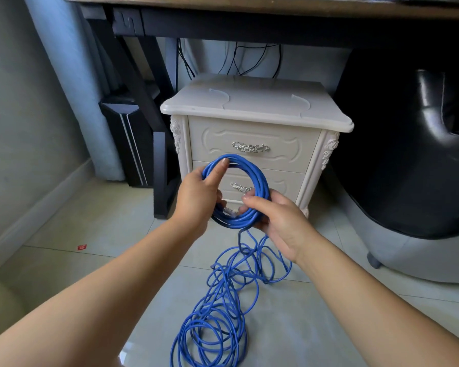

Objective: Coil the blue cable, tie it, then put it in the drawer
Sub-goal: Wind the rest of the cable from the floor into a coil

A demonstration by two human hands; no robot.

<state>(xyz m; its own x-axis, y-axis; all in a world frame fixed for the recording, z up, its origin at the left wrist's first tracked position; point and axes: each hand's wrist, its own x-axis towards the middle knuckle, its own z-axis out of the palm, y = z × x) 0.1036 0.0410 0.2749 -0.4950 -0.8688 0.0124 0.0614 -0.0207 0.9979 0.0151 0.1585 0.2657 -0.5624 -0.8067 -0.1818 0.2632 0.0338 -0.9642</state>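
A blue cable [260, 178] is partly wound into a ring held upright in front of a white nightstand. My left hand [199, 197] grips the ring's left side, thumb stretched up along the top of the loops. My right hand [278, 221] holds the ring's lower right, fingers curled round the strands. From the ring's bottom the cable trails down to a loose tangled pile [212, 324] on the floor tiles. A clear plug end shows inside the ring near my left palm. The nightstand's upper drawer [252, 147] and lower drawer [289, 184] are both closed, each with a silver handle.
The nightstand [255, 104] stands under a dark desk [249, 19]. A black desk leg [159, 168] and a black case are to its left, a black chair [408, 154] to its right. Black wires hang behind. A small red scrap [82, 247] lies on the tiles.
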